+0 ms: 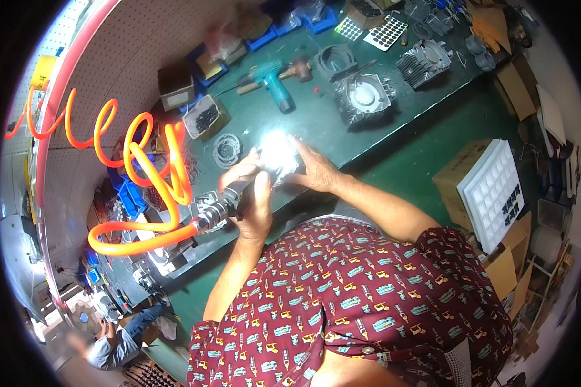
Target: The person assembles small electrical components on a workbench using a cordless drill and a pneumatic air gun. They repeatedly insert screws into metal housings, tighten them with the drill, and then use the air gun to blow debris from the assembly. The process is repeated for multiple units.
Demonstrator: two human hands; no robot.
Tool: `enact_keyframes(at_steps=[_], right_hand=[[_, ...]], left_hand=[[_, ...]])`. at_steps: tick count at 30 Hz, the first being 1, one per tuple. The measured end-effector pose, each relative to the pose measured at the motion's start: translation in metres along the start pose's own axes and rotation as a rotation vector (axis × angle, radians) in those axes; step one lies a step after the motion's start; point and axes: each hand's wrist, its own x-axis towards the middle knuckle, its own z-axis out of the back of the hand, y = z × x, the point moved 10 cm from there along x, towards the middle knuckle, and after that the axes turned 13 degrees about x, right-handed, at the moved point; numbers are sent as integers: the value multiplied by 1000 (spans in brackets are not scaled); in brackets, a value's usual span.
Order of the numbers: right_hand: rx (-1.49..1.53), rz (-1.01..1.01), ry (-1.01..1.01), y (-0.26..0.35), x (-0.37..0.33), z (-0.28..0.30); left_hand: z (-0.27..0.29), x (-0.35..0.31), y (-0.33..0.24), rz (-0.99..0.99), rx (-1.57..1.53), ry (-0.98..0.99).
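Note:
My left hand [255, 205] is closed around a black air gun [234, 196], whose metal coupling [208, 218] joins an orange coiled hose [139, 242]. Just in front of it, my right hand [317, 169] grips the right side of a shiny metal part [280, 155]. Strong glare washes out the part's shape and hides the air gun's tip. My left fingertips reach close to the part; whether they touch it I cannot tell. Both hands are over the near edge of the green workbench [239, 106]. A grey ring-shaped part [226, 151] lies just left of them.
A teal power drill [276, 84] and a finned metal housing [365, 98] lie beyond my hands. Another finned housing [426, 61] sits farther right. A box of small dark parts [205, 117] stands at the left. White trays [494, 193] lean against a carton at right. Another person [119, 342] sits lower left.

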Motion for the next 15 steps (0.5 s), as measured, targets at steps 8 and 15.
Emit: enact_keyframes(at_steps=[8,15], right_hand=[[-8,24,1,-1,1,1],[-31,52,-6,3,-1,-1]], left_hand=[[-12,-3,-10,-24,119,142],[-6,-8,-6,12,82,97]])
